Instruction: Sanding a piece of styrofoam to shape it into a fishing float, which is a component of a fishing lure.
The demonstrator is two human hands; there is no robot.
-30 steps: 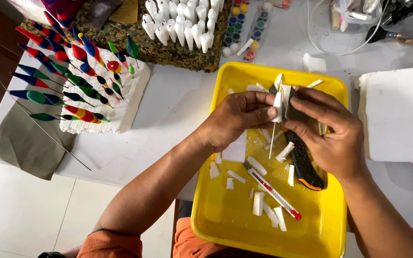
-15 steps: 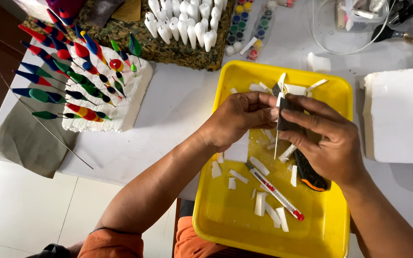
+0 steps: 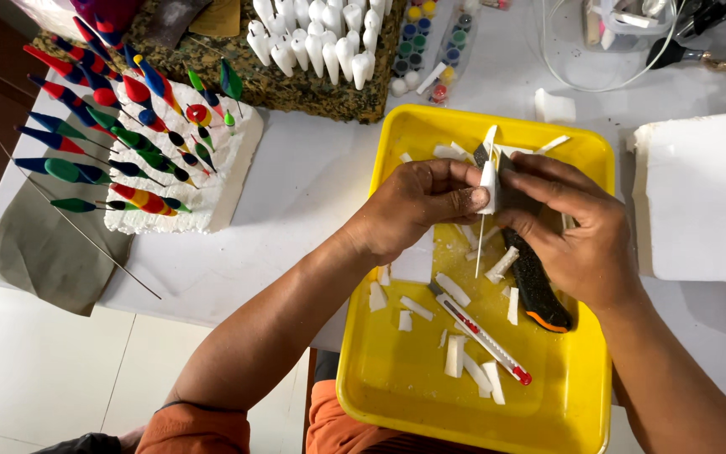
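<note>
Both hands meet over the yellow tray's (image 3: 355, 370) far edge: left hand (image 3: 418, 206) pinching a small white foam piece (image 3: 488, 178) on a thin stick (image 3: 480, 244), right hand (image 3: 577, 231) clasping a black-handled knife (image 3: 535, 286). That piece looks feather-light and crumbly; best held gently by its sides. Tapered, unpainted.

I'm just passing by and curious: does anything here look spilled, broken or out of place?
Only the white foam offcuts strewn loosely across the yellow tray, around a small red-tipped cutter; they look like carving scraps, not a spill. The left hand and right hand hold a white piece on a thin stick over it.
</note>
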